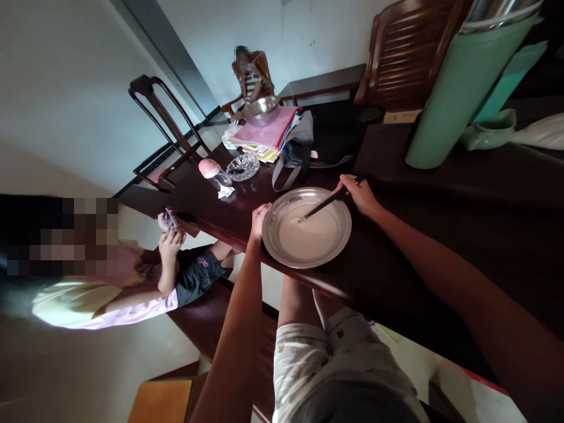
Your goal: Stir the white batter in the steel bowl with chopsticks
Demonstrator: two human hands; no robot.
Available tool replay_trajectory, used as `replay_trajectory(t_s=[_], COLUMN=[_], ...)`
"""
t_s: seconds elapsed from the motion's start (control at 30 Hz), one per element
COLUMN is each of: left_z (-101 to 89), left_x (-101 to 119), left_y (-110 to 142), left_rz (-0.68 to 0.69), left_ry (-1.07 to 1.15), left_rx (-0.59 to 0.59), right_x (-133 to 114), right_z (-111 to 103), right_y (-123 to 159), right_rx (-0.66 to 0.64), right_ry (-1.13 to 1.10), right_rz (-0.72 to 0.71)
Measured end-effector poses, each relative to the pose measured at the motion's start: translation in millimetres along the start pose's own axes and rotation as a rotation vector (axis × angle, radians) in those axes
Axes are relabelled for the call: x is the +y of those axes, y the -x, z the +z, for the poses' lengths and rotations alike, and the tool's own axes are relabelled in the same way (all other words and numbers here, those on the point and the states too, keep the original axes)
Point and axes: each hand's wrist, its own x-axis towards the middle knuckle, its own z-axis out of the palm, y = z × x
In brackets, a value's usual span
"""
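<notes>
A wide metal basin (269, 239) sits near the edge of the dark wooden table, holding a pale beige liquid (308, 238). My left hand (260, 220) is closed on the basin's left rim. In my right hand (359, 194), above the far right rim, is a pair of dark chopsticks (325, 202). They slant down to the left, and their tips touch the liquid near the middle of the basin. A little whitish matter shows around the tips.
Beyond the basin are a glass ashtray (243, 168), a pink-capped bottle (212, 171), a grey bag (299, 144), folders (264, 130) and a metal bowl (261, 110). A tall green flask (449, 100) stands right. One person (145, 270) sits left with a phone; another (252, 85) sits behind.
</notes>
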Motion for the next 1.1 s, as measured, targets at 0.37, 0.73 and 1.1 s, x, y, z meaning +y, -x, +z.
replay_trajectory(t_s=[0.37,0.73,1.1], left_z=[0.8,1.5,2.7], left_x=[1.2,2.5,2.6], left_y=[-0.5,-0.1,-0.4], left_rz=[-0.007,-0.024,-0.021], left_ry=[0.003,-0.002,-0.005], left_rx=[-0.003,0.01,0.014], right_x=[-1.9,-2.2,-4.3], right_z=[1.0,1.3,1.4], right_y=[2.4,1.7,3.1], right_rx=[0.024,-0.01,-0.075], right_ry=[0.01,0.015,0.008], right_rz=[0.049,0.058,0.069])
